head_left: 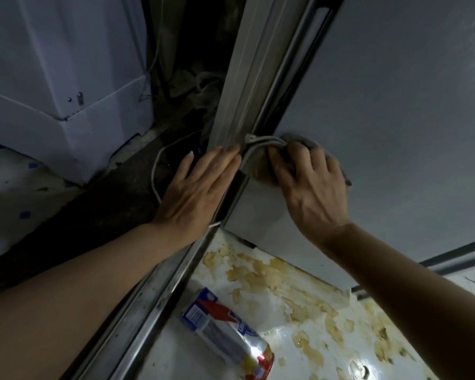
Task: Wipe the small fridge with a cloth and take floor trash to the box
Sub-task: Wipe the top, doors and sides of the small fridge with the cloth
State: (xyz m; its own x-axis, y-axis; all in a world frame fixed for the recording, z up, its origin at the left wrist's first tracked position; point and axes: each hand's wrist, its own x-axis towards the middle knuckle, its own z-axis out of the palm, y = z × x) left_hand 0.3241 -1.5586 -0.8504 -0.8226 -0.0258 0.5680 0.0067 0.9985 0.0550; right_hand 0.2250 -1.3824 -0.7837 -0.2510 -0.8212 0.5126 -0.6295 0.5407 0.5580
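The small fridge (395,91) fills the upper right as a grey-white panel. My right hand (313,187) presses a grey cloth (302,141) flat against its lower left corner. My left hand (200,185) lies flat with fingers together on the pale metal frame (239,86) beside the fridge. A looped white cable (258,145) runs between the two hands. A crushed blue, red and silver wrapper (225,333) lies on the stained floor (299,292) below the fridge.
A white appliance (66,78) stands at the left on patterned flooring (14,187). Between it and the frame is a dark dirty gap (181,64) with wires. A white cord (155,176) trails over the dark strip by my left wrist.
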